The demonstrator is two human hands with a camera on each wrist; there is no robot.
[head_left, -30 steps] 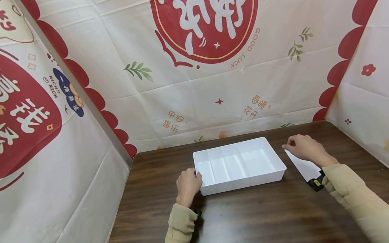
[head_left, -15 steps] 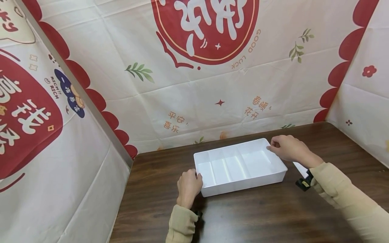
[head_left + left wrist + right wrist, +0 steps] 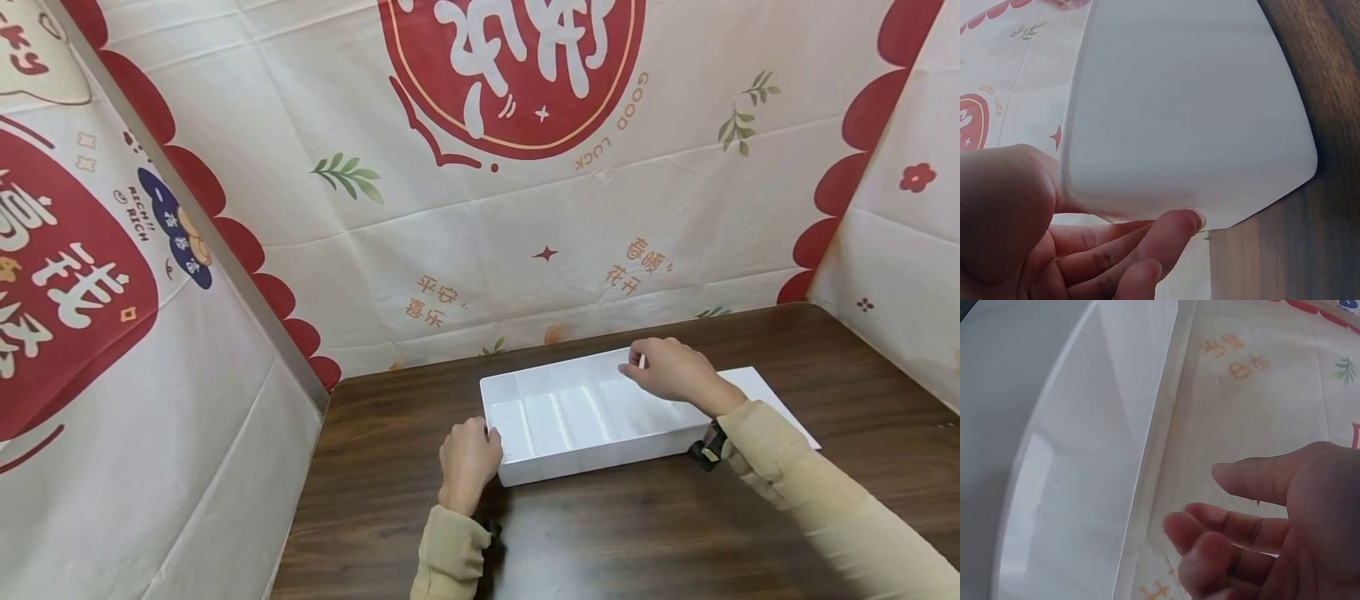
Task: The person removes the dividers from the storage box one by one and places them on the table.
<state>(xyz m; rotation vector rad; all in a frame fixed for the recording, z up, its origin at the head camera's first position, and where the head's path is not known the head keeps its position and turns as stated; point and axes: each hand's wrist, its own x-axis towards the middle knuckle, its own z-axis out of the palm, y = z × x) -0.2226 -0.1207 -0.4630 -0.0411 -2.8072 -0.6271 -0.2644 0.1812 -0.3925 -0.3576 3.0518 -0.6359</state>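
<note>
While gripping the white tray (image 3: 592, 457) at its left end with the left hand (image 3: 468, 458), holds the right hand (image 3: 675, 375) above the tray's right part, with loosely curled fingers (image 3: 1207, 556), a thumb apart from them and nothing pinched in the gap. Can place the tray on the brown wooden table (image 3: 600, 542), open side up, near the printed cloth (image 3: 420, 217) behind. Touching the outside of the end wall with the left fingertips (image 3: 1188, 222); hiding part of the left thumb behind that wall in the left wrist view. Cannot make out the tray's far right corner, or much of the right compartment, behind the right hand. Can find a flat white sheet (image 3: 765, 396) to the right, covered in part by the wrist and sleeve (image 3: 817, 492); cannot tell touching the tray from just beside it. Can see only the lower portion of the red medallion (image 3: 513, 125), cut off by the upper edge. Too blurred for detail: the rim in the right wrist view.
</note>
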